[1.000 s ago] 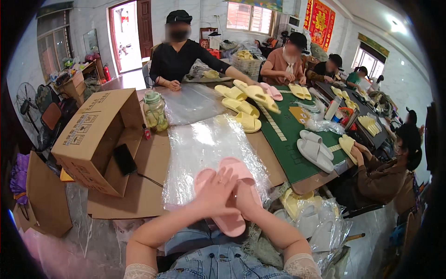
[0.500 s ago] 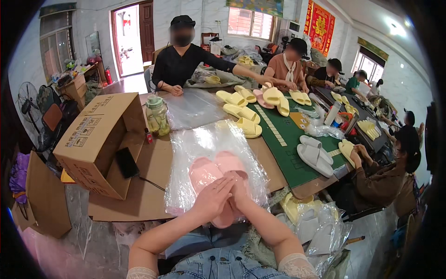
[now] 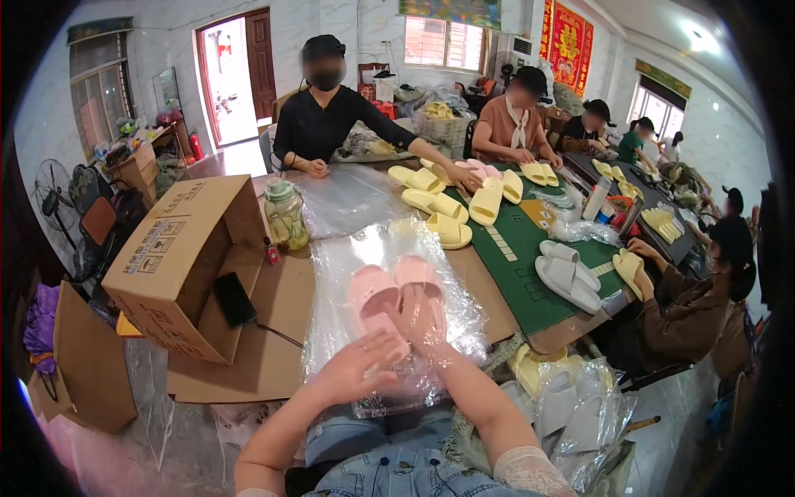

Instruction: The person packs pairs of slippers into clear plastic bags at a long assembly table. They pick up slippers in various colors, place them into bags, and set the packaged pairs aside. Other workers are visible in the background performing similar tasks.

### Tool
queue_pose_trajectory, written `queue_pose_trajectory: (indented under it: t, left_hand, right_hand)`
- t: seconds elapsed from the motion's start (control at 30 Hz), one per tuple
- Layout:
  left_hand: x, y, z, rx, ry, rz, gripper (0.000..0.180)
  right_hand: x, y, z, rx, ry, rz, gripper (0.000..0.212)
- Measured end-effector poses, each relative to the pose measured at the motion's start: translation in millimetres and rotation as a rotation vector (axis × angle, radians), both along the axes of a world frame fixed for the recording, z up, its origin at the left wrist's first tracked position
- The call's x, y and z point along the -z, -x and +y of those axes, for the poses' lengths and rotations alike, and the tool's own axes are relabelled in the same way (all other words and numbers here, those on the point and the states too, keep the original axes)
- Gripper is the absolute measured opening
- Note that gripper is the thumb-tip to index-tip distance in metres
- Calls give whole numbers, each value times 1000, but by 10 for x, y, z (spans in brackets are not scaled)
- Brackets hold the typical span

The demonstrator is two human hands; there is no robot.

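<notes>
A person's left hand [image 3: 364, 362] lies over the heel end of the left of two pink slippers [image 3: 374, 291], fingers loosely straight and slightly apart, not closed around it. The right hand [image 3: 424, 319] reaches along the right slipper; its fingers point away from the wearer, and glare on the plastic makes it impossible to tell whether they grip. The slippers lie side by side, toes away, among clear bags [image 3: 331, 269] at the near edge of a cardboard-covered counter [image 3: 257, 369].

To the lower right, bagged slippers [image 3: 571, 410], grey and yellow, sit below counter level. A large open carton [image 3: 186, 248] blocks the left side, with a phone [image 3: 235, 300] at its opening. Just beyond are a small bottle [image 3: 272, 251] and a glass jar [image 3: 286, 219].

To the right, a green mat [image 3: 513, 273] bears grey slippers [image 3: 570, 282]. Yellow slippers [image 3: 447, 232] crowd the space past the bags. A co-worker in brown [image 3: 687, 319] handles a yellow slipper at the right; across the counter, one in black [image 3: 335, 124] reaches toward the slippers.
</notes>
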State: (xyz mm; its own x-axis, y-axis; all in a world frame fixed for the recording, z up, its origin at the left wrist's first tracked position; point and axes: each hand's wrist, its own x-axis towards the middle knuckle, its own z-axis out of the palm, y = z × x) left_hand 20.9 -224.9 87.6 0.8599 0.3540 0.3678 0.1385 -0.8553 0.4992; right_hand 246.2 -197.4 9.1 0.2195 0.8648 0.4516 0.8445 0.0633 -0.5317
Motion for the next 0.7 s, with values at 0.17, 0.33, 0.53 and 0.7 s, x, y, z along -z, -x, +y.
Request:
queue_pose_trajectory:
  t: [0.17,0.33,0.53,0.7]
  left_hand:
    - [227,-93,380,-290,15,-109,60]
    - [476,-224,706,-535,20,-62,64]
    - [758,-358,942,-583,-8,-65,68]
    - [1041,-309,957,-562,65,-193,69]
  right_hand:
    - [170,98,-811,-84,87,-246,68]
    - [-1480,287,-1518,-796,696,514,23]
    - [-1258,80,-706,-199,-62,188,25]
    - [-469,-150,-209,107,133,-16,53]
